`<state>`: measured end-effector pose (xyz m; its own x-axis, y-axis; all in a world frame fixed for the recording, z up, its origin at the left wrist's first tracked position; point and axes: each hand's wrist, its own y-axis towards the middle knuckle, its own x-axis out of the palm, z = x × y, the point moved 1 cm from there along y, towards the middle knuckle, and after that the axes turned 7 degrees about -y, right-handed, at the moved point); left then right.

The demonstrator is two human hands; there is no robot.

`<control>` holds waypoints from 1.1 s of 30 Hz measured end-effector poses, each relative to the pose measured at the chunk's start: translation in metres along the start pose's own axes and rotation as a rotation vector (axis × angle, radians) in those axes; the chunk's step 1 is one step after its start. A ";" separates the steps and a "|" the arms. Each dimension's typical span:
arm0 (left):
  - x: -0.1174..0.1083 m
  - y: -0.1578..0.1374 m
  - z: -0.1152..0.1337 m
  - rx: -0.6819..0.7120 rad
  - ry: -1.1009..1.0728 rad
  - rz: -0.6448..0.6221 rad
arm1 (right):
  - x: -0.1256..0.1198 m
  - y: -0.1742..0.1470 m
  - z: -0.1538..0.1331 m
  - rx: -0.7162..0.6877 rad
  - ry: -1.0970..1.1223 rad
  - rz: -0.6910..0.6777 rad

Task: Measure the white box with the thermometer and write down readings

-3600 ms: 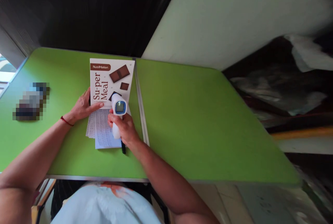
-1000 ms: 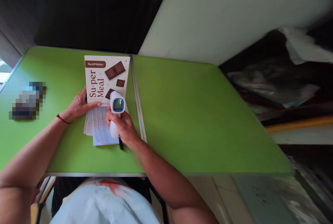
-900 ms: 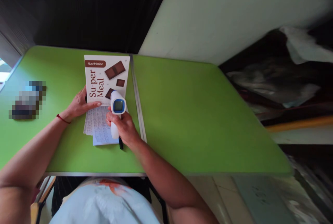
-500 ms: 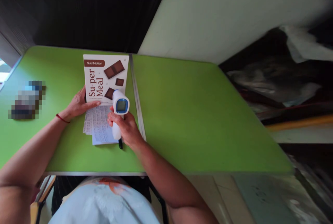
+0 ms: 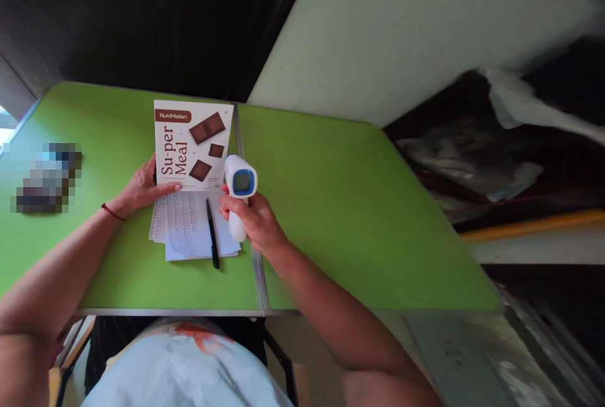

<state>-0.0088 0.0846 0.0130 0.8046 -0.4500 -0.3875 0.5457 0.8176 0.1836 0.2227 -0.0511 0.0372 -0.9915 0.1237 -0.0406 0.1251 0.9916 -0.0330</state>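
Observation:
In my right hand [image 5: 253, 215] is a white and blue infrared thermometer [image 5: 241, 181], gripped by its handle with the small screen facing me. My left hand [image 5: 147, 186] grips the lower left corner of a white box [image 5: 171, 149] printed "NutriMotion Su-per Meal" with chocolate pieces, thumb on its front and fingers hidden behind. The box stands up on the table, its front towards me. Papers with handwriting [image 5: 182, 224] lie in front of the box, partly covered by it. A black pen [image 5: 212, 234] rests on them.
The green folding table [image 5: 340, 224] has a metal seam [image 5: 259, 275] down it, right of the papers. A blurred-out phone-like object [image 5: 47, 178] lies at the left. Behind stand a dark panel [image 5: 155, 22] and a pale wall [image 5: 340, 48]; a cluttered shelf [image 5: 472, 142] is at the right.
My right hand has moved the thermometer to the right, off the box's lower corner. The pen on the papers now shows in full. My left hand stays on the box.

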 end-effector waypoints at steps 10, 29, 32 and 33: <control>0.001 0.000 -0.009 -0.038 -0.135 0.010 | -0.061 0.001 0.043 -0.046 -0.730 0.188; -0.004 0.003 -0.007 -0.034 0.083 0.221 | -0.047 -0.013 0.044 -0.520 -1.198 0.290; -0.004 0.003 -0.013 -0.029 0.129 0.198 | -0.033 -0.023 0.036 -0.714 -1.268 0.171; -0.004 0.003 -0.014 -0.026 0.137 0.186 | -0.028 -0.026 0.035 -0.757 -1.298 0.113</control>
<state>-0.0139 0.0942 0.0026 0.8503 -0.2393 -0.4688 0.3835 0.8917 0.2404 0.2481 -0.0819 0.0039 -0.2074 0.4816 -0.8515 -0.2532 0.8143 0.5223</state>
